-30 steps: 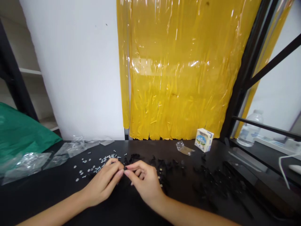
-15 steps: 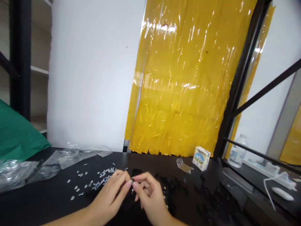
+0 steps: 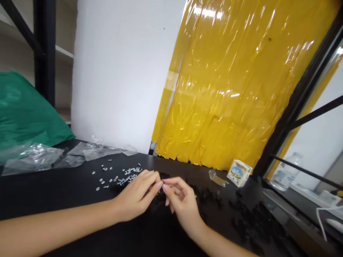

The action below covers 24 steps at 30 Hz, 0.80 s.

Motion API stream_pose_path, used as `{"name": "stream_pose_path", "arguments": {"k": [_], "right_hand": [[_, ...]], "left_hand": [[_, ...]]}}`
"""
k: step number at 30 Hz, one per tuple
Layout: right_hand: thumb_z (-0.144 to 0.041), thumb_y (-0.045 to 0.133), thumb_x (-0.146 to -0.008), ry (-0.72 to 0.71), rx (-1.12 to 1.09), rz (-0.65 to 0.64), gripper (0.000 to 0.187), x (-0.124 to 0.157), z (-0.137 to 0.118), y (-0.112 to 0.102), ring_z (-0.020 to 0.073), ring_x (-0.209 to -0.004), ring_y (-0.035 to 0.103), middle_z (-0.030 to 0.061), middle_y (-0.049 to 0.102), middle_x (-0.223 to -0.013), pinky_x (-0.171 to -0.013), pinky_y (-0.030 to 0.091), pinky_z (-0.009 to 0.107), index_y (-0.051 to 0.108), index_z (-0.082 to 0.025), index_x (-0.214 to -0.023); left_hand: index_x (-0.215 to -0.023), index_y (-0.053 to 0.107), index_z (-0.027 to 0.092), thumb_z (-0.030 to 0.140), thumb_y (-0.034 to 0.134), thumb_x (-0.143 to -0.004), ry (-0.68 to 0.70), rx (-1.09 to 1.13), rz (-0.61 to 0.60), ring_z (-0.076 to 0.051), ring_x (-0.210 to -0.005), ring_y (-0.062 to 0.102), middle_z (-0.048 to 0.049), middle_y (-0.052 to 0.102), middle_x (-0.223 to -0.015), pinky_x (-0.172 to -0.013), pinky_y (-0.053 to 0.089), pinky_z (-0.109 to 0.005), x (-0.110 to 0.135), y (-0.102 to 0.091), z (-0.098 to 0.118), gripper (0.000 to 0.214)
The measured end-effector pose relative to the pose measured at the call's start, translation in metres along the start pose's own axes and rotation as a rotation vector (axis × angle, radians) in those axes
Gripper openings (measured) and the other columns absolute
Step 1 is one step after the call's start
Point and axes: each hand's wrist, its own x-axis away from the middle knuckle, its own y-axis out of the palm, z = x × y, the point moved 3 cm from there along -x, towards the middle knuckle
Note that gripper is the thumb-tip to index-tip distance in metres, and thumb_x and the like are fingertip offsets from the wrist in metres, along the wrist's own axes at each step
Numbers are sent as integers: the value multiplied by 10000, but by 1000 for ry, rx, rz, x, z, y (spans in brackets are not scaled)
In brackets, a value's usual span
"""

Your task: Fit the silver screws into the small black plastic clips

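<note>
My left hand (image 3: 140, 192) and my right hand (image 3: 182, 201) meet fingertip to fingertip low in the middle of the head view. Both are closed in a pinch around one small black part (image 3: 162, 182); the fingers cover most of it, so its kind cannot be made out. Just left of my left hand lies a heap of small silver screws (image 3: 130, 175). Farther left, several round washer-like discs (image 3: 101, 180) are scattered on the black tabletop (image 3: 66, 192). Beside my right hand lie loose black pieces (image 3: 206, 195), too dark to name.
Crumpled clear plastic bags (image 3: 37, 157) and a green sheet (image 3: 29, 110) are at the left. Toward the back right stand a small printed box (image 3: 239, 173) and a scrap of clear packaging (image 3: 217, 178). A larger black pile (image 3: 257, 221) lies right, near a plastic bottle (image 3: 285, 172).
The camera view has tilted and shifted, so the table appears higher and slanted. My hands stay together, pinching the small black part, with more of both forearms showing.
</note>
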Motion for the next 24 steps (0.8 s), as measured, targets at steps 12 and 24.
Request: {"name": "stream_pose_path", "arguments": {"k": [12,24], "right_hand": [[-386,694,-713,20,-75,19,264,-1,0,-4,53,-432,453,-33,571,-574,-360,307,168,630,-158,-830],[-361,714,-689,100,-125,-8,243,1,3,-5,47,-448,459,-43,566,-565,-367,333,150,617,-158,-782]], "left_hand": [[-867,423,192,296,280,-955,-35,-64,-27,-161,-738,459,-8,519,-775,-686,384,-299,-1,0,2,197],[-783,410,196,240,262,-951,41,-43,0,-154,-701,437,-6,486,-730,-645,374,-276,-1,7,0,227]]}}
